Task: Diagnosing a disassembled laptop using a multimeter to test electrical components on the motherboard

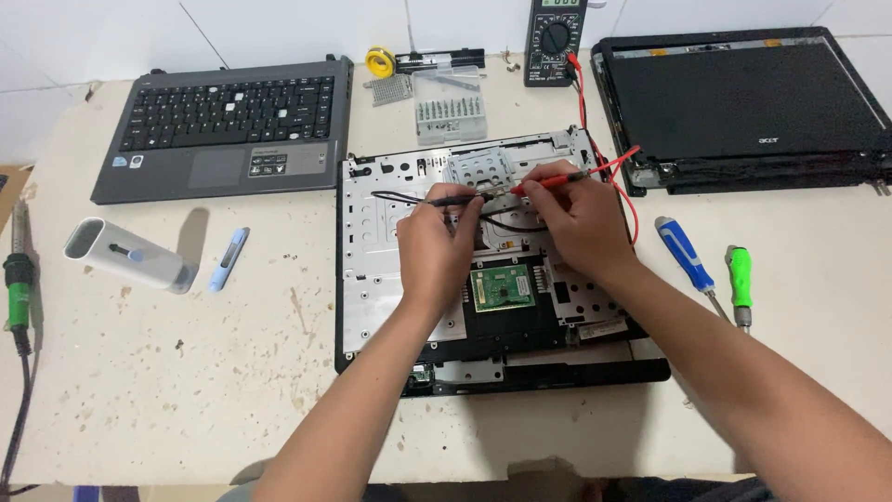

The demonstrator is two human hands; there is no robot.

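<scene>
An opened laptop base (381, 279) lies in front of me with its metal shield and a small green circuit board (503, 286) showing. My left hand (437, 246) grips a black test probe (455, 199). My right hand (574, 218) grips a red test probe (548, 182). Both probe tips meet near a metal bracket (478, 167) at the top of the base. Red and black leads (583, 102) run back to a multimeter (555, 42) at the far edge.
A laptop keyboard deck (228, 125) lies far left, a detached screen panel (743, 102) far right. A screwdriver bit case (451, 107) sits behind the base. Blue (685, 253) and green (739, 279) screwdrivers lie right; a white tube-shaped case (125, 256), a pale blue tool (229, 258) and a soldering iron (17, 284) left.
</scene>
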